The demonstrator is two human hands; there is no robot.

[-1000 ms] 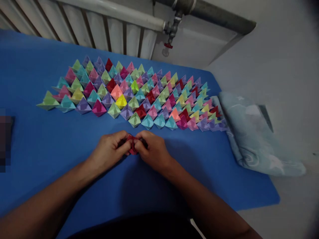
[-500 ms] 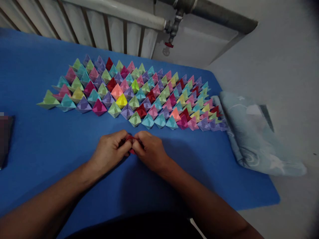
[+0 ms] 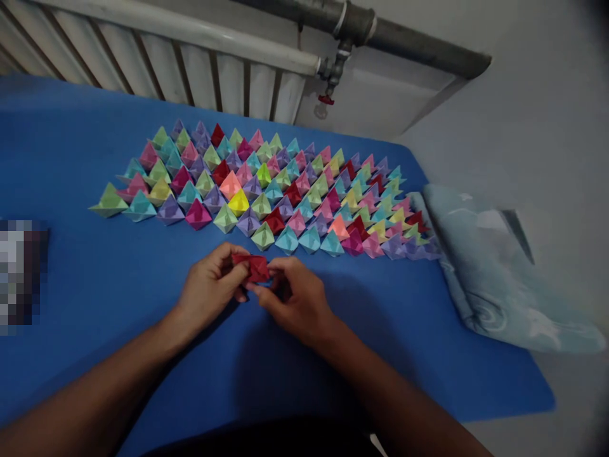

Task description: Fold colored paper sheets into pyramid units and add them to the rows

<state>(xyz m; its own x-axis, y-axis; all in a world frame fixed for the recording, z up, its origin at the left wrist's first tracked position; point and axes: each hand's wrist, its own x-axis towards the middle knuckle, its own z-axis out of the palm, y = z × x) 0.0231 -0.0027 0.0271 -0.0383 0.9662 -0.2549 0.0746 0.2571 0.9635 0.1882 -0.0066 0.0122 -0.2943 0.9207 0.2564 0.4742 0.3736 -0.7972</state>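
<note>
A small folded red paper [image 3: 257, 268] is held in front of me, over the blue surface. My left hand [image 3: 214, 276] pinches its left end, thumb on top and fingers beneath. At the paper's right end is my right hand [image 3: 297, 295], its index fingertip touching the edge and its thumb just below. Beyond my hands stand several rows of folded paper boats, among them a yellow one [image 3: 238, 202], a magenta one [image 3: 198, 215] and a light green one [image 3: 263, 235] close to the red paper.
The blue tabletop [image 3: 143, 279] reaches back to a white radiator [image 3: 190, 73]. A pipe valve with a red handle [image 3: 326, 99] hangs behind the boats. On the right lies a folded light blue cloth [image 3: 495, 279]. A pixelated object [image 3: 19, 273] is at the left edge.
My fingers have spread from a tight bunch around the red paper, and its flat face now shows. My right hand has moved slightly right. The whole view has shifted a little.
</note>
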